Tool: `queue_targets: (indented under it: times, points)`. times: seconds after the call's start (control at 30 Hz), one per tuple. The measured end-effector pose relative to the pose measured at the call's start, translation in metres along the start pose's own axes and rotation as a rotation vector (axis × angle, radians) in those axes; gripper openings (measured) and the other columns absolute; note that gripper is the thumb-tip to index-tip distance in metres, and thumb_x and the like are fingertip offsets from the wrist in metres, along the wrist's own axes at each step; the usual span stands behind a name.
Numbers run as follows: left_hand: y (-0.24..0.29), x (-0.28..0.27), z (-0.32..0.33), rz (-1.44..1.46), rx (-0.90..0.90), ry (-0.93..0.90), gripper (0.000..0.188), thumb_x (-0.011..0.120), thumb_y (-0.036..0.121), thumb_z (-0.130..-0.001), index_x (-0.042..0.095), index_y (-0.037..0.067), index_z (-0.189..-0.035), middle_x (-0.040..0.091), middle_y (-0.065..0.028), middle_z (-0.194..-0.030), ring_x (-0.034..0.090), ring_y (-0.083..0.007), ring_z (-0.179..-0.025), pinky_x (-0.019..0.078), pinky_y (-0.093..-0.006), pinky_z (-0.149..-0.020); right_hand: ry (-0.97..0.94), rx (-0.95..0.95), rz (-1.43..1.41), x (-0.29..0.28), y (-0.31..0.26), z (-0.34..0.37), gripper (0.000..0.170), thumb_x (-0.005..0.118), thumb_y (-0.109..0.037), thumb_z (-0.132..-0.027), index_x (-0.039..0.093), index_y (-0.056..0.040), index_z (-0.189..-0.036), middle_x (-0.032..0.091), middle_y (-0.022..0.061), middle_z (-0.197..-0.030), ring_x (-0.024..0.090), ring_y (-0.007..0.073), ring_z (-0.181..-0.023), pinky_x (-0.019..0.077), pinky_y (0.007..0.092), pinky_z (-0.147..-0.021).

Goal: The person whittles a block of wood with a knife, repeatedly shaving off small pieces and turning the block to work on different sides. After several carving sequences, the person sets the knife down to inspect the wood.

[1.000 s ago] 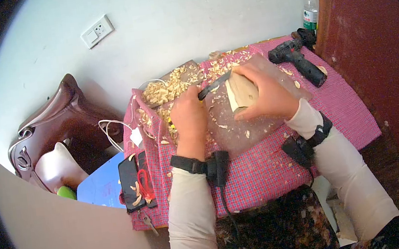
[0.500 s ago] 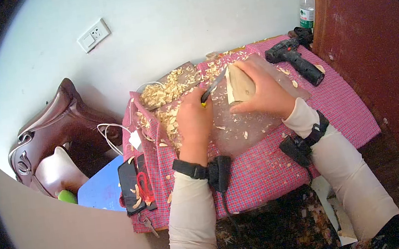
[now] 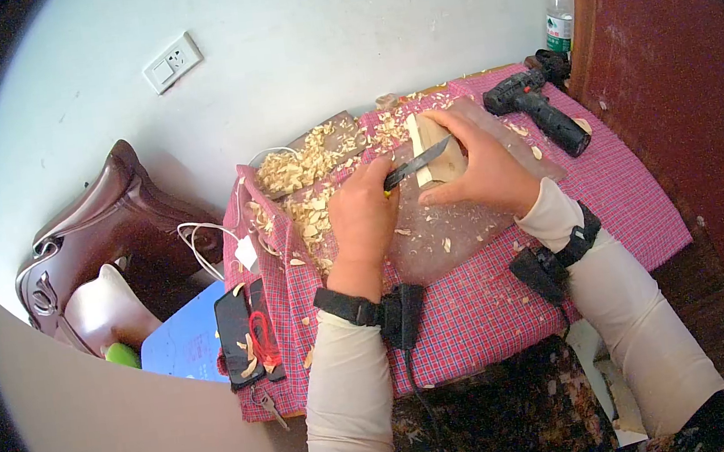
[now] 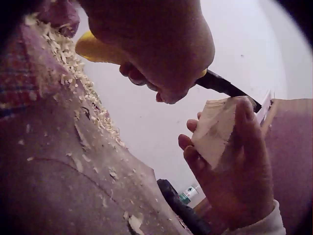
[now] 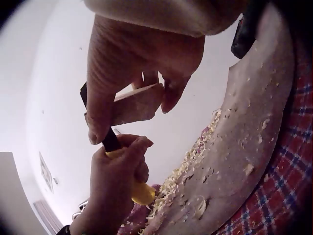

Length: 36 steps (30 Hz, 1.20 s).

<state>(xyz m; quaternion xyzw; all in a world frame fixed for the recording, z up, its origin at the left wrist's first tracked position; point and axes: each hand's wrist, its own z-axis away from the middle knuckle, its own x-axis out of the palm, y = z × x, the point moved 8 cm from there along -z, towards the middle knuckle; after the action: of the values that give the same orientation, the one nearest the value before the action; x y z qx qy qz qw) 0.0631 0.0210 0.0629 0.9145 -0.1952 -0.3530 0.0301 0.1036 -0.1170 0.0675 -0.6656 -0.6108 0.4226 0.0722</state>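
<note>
My left hand (image 3: 362,210) grips a utility knife by its yellow handle (image 4: 100,49). The dark blade (image 3: 422,162) lies across the upper face of a pale wood block (image 3: 439,169), pointing toward my right hand. That block is held in my right hand (image 3: 496,166), thumb on one side and fingers on the other. In the left wrist view the block (image 4: 215,128) shows cut, angled faces, and the blade (image 4: 230,89) passes along its top edge near the thumb. From the right wrist the knife handle (image 5: 143,194) sits inside the left fist, below the block (image 5: 137,105).
Beneath the hands is a brownish board (image 3: 435,240) on a pink checked cloth (image 3: 478,302). Wood shavings (image 3: 298,172) pile up at the back left. A black cordless drill (image 3: 545,111) and a bottle (image 3: 559,18) stand right; phones (image 3: 234,330) and a key (image 3: 269,406) lie front left.
The knife has swung from the block's left edge to lie over its face, as the left hand moved slightly right and up. The right hand keeps its hold on the block.
</note>
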Motion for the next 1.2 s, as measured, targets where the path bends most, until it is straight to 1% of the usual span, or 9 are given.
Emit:
queue_targets:
  times: [0.3, 0.53, 0.6, 0.7, 0.8, 0.83, 0.97, 1.13, 1.2]
  points:
    - [0.005, -0.002, -0.003, 0.034, 0.047, 0.014, 0.019, 0.064, 0.007, -0.063, 0.055, 0.012, -0.08, 0.058, -0.0082, -0.072, 0.058, -0.0282, -0.066, 0.0458, -0.0374, -0.054, 0.012, -0.125, 0.118, -0.005, -0.016, -0.001, 0.086, 0.08, -0.028, -0.047, 0.04, 0.0032, -0.117, 0.045, 0.0184, -0.112, 0.044, 0.0304, -0.107, 0.0355, 0.0348, -0.093]
    - [-0.004, -0.003, -0.004, -0.043, 0.016, 0.108, 0.016, 0.063, 0.011, -0.066, 0.056, 0.012, -0.08, 0.06, -0.0097, -0.072, 0.059, -0.0294, -0.064, 0.0456, -0.0384, -0.055, 0.008, -0.081, 0.046, -0.008, -0.025, 0.0, 0.085, 0.08, -0.027, -0.047, 0.041, 0.0026, -0.116, 0.046, 0.0174, -0.113, 0.045, 0.0296, -0.107, 0.0364, 0.0345, -0.092]
    - [-0.039, 0.0, -0.002, -0.186, -0.327, -0.005, 0.016, 0.063, 0.012, -0.068, 0.059, 0.012, -0.083, 0.061, -0.0108, -0.075, 0.059, -0.0301, -0.065, 0.046, -0.0391, -0.056, -0.153, -0.064, 0.105, -0.005, -0.038, 0.003, 0.087, 0.08, -0.028, -0.047, 0.041, 0.0015, -0.118, 0.046, 0.0177, -0.116, 0.045, 0.0288, -0.108, 0.0361, 0.0341, -0.093]
    - [-0.05, -0.022, 0.0, -0.105, -0.392, 0.155, 0.016, 0.062, 0.011, -0.069, 0.06, 0.011, -0.084, 0.062, -0.0115, -0.079, 0.06, -0.0301, -0.069, 0.0465, -0.0391, -0.059, -0.166, -0.014, -0.116, 0.012, -0.022, 0.004, 0.088, 0.08, -0.03, -0.048, 0.04, 0.0007, -0.12, 0.045, 0.0181, -0.119, 0.045, 0.0281, -0.11, 0.0355, 0.0339, -0.094]
    - [-0.027, -0.015, -0.001, 0.007, -0.194, 0.166, 0.018, 0.063, 0.01, -0.067, 0.059, 0.011, -0.084, 0.061, -0.0104, -0.077, 0.059, -0.0301, -0.071, 0.0461, -0.0391, -0.061, -0.113, 0.035, 0.139, -0.003, -0.019, -0.001, 0.088, 0.08, -0.031, -0.049, 0.039, 0.002, -0.121, 0.045, 0.0188, -0.119, 0.044, 0.0284, -0.112, 0.0345, 0.0338, -0.095]
    - [-0.014, -0.014, -0.003, 0.054, -0.083, 0.142, 0.019, 0.063, 0.009, -0.065, 0.059, 0.011, -0.084, 0.061, -0.01, -0.077, 0.059, -0.03, -0.071, 0.046, -0.0387, -0.061, -0.114, 0.036, 0.143, -0.002, -0.016, -0.002, 0.088, 0.08, -0.031, -0.049, 0.039, 0.002, -0.121, 0.045, 0.0188, -0.119, 0.044, 0.0284, -0.112, 0.0345, 0.0338, -0.095]
    - [0.006, -0.003, -0.001, 0.139, 0.042, 0.054, 0.021, 0.064, 0.006, -0.063, 0.057, 0.012, -0.081, 0.059, -0.0085, -0.072, 0.058, -0.029, -0.069, 0.0456, -0.038, -0.057, -0.025, -0.009, 0.107, -0.004, -0.012, -0.002, 0.087, 0.08, -0.031, -0.05, 0.04, 0.0039, -0.119, 0.046, 0.0193, -0.117, 0.044, 0.0287, -0.111, 0.0348, 0.0341, -0.095]
    - [-0.001, 0.0, -0.002, 0.072, -0.016, 0.063, 0.018, 0.062, 0.007, -0.064, 0.057, 0.012, -0.08, 0.059, -0.0089, -0.071, 0.058, -0.0288, -0.067, 0.0458, -0.0383, -0.057, -0.052, -0.016, 0.12, -0.001, -0.011, -0.001, 0.087, 0.08, -0.031, -0.049, 0.041, 0.0048, -0.118, 0.047, 0.0194, -0.116, 0.046, 0.0277, -0.109, 0.0363, 0.0341, -0.093]
    - [-0.011, 0.004, -0.001, 0.03, -0.052, 0.067, 0.017, 0.062, 0.008, -0.066, 0.058, 0.012, -0.083, 0.06, -0.0096, -0.073, 0.059, -0.0293, -0.068, 0.0461, -0.0387, -0.058, -0.071, 0.092, -0.039, 0.005, -0.003, 0.001, 0.087, 0.08, -0.03, -0.049, 0.041, 0.0042, -0.118, 0.049, 0.0183, -0.114, 0.048, 0.0257, -0.107, 0.0378, 0.0334, -0.091]
